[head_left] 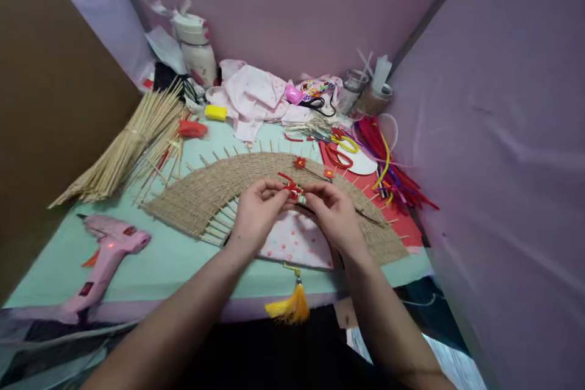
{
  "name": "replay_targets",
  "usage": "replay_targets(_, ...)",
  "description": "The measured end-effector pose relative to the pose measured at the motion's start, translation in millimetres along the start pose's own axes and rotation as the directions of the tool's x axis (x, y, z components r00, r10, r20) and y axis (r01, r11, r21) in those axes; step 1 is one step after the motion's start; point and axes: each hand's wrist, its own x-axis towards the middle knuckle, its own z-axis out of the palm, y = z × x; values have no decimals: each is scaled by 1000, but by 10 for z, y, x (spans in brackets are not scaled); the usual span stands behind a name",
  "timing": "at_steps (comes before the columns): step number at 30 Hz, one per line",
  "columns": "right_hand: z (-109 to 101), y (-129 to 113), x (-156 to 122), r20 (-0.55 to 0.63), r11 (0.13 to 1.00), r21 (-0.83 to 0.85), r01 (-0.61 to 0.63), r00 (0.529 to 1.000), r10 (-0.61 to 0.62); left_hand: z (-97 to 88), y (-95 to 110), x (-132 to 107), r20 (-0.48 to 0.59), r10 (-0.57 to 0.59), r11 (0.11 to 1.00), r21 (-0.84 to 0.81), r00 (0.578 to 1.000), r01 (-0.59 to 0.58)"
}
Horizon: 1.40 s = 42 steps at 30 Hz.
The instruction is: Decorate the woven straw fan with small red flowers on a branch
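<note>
Over the middle of a woven twine fan, my left hand and my right hand pinch a small red pipe-cleaner piece between them. A loose red end sticks up from it by the left fingertips. On the fan just beyond lie a red flower and another red flower with an orange centre, beside a thin dark stem. Below my hands is the fan's pink-patterned fabric centre. A yellow tassel hangs from its lower edge.
At left lie a pink glue gun with a lit red light and a bundle of thin sticks. Scissors and coloured pipe cleaners lie at right. A bottle, crumpled cloth and jars stand at the back.
</note>
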Motion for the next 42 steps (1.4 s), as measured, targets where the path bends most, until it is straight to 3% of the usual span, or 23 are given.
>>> replay_targets(10, 49, -68, -38, -1, 972, -188, 138, 990, -141, -10, -19, -19, 82, 27, 998, 61, 996, -32)
replay_targets(15, 14, -94, -28, 36, 953, -255, 160, 987, -157, -71, -67, 8, 154, 162, 966, 179, 975, -189)
replay_targets(18, 8, -136, -40, 73, 900, -376, 218, 976, -206, -89, -108, 9, 199, 236, 927, 247, 951, -282)
replay_targets(21, 24, -169, -56, 97, 793, -523, 312, 946, -309, -89, -142, 16, 216, 295, 885, 304, 931, -352)
replay_targets(23, 22, -175, -43, 111, 751, -562, 348, 931, -349, -86, -148, 36, 210, 299, 888, 296, 931, -352)
replay_targets(25, -5, -172, 0, 102, 810, -493, 318, 946, -309, -85, -140, 72, 180, 212, 947, 204, 961, -247)
replay_targets(28, -75, -168, 96, 56, 956, -258, 138, 990, -127, -83, -108, 136, 128, 35, 999, 17, 991, -38)
replay_targets(30, -101, -169, 152, 35, 986, -158, 46, 999, -41, -75, -82, 165, 103, -5, 999, -46, 995, 9)
replay_targets(36, -18, -196, 193, 104, 980, -181, 87, 992, -69, -20, -45, 151, 120, 22, 999, -49, 993, -16)
replay_targets(42, 4, -210, 216, 128, 948, -280, 152, 984, -120, -3, -80, 130, 165, 130, 989, 48, 978, -139)
